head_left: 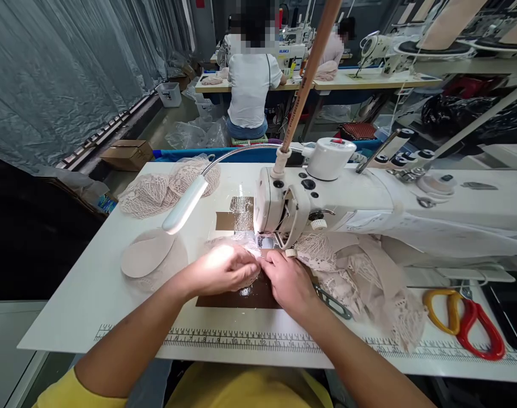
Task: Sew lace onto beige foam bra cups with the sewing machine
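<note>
A piece of pale pink lace fabric (238,240) lies at the needle area of a white sewing machine (270,195). My left hand (226,266) is closed on the fabric's near edge, left of the presser foot. Fingertips of my right hand (287,280) pinch the same edge just in front of the foot, close to the left fingers. The small part between the fingertips is mostly hidden. More pale lace pieces (360,277) are bunched right of my right hand. A dark green-grey thread snipper (333,301) lies partly beneath that wrist.
Round fabric pieces (146,255) and a lace pile (156,192) lie on the left of the white table (92,294). A lamp (186,204) arches over it. Scissors with yellow and red handles (466,323) lie right. Beyond, a person in white (250,85) sits at another table.
</note>
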`<state>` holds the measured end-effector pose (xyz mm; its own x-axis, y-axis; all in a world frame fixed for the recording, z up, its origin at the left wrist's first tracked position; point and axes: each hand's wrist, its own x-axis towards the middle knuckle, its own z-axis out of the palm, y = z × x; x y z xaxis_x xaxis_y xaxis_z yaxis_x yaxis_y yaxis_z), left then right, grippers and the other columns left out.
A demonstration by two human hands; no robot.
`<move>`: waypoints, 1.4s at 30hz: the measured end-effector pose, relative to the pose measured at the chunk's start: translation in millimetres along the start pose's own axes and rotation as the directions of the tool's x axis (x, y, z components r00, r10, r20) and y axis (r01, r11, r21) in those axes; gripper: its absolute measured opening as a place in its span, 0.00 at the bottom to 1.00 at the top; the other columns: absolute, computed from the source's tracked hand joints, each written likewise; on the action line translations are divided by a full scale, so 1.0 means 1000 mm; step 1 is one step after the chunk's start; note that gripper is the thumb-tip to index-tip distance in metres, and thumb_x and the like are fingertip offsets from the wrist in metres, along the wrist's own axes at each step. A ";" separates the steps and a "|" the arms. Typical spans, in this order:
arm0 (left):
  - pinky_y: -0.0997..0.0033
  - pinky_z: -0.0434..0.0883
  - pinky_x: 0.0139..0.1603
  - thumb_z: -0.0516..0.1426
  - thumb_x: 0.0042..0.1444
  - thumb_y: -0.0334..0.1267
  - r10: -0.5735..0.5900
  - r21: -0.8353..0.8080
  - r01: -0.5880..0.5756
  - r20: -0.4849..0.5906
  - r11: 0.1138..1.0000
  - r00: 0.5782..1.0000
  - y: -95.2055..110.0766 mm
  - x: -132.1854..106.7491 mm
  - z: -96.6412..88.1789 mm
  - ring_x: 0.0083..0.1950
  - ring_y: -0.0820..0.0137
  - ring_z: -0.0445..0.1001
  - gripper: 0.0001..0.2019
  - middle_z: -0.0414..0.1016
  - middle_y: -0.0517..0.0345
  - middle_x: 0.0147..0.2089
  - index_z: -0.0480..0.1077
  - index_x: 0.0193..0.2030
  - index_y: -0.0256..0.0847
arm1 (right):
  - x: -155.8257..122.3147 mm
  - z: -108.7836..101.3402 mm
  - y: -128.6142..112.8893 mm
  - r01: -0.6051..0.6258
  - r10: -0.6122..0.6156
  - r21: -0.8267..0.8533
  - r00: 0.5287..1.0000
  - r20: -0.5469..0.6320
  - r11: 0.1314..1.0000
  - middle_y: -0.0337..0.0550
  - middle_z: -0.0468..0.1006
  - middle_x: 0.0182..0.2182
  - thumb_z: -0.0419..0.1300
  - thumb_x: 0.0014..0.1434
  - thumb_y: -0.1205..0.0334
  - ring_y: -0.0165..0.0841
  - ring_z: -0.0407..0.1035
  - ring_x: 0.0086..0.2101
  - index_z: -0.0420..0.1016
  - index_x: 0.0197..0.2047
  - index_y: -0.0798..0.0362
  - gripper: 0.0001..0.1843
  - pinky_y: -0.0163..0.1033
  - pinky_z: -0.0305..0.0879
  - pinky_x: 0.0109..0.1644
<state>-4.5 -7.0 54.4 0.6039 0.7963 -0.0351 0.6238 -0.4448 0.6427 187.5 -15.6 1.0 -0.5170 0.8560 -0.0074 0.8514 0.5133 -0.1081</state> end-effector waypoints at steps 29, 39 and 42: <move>0.63 0.69 0.41 0.48 0.65 0.34 0.275 0.390 -0.177 -0.213 0.904 0.937 -0.055 0.031 0.045 0.39 0.66 0.73 0.14 0.77 0.47 0.50 0.72 0.48 0.35 | 0.009 0.013 0.001 -0.065 0.053 -0.090 0.991 -0.126 0.994 0.50 0.76 0.40 0.53 0.54 0.78 0.39 0.69 0.37 0.70 0.60 0.47 0.31 0.39 0.62 0.36; 0.57 0.69 0.47 0.51 0.64 0.36 0.100 0.380 0.017 -0.286 0.925 0.953 -0.056 0.029 0.046 0.47 0.59 0.70 0.14 0.75 0.45 0.50 0.73 0.50 0.39 | 0.005 0.013 0.004 -0.043 0.032 -0.078 0.990 -0.137 0.996 0.47 0.74 0.37 0.53 0.53 0.78 0.36 0.67 0.33 0.70 0.59 0.47 0.32 0.39 0.57 0.31; 0.47 0.64 0.57 0.52 0.62 0.35 0.023 0.390 0.104 -0.307 0.915 0.951 -0.056 0.027 0.048 0.62 0.51 0.62 0.15 0.70 0.47 0.58 0.72 0.54 0.43 | 0.003 0.017 0.006 -0.018 0.010 -0.044 0.984 -0.176 0.999 0.46 0.74 0.36 0.53 0.54 0.77 0.36 0.66 0.33 0.71 0.59 0.48 0.31 0.38 0.57 0.31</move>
<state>0.8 19.9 -18.7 0.4367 0.8732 0.2163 0.8270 -0.4843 0.2855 189.4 -11.0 -16.6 -0.4848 0.8587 0.1661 0.8636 0.5001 -0.0645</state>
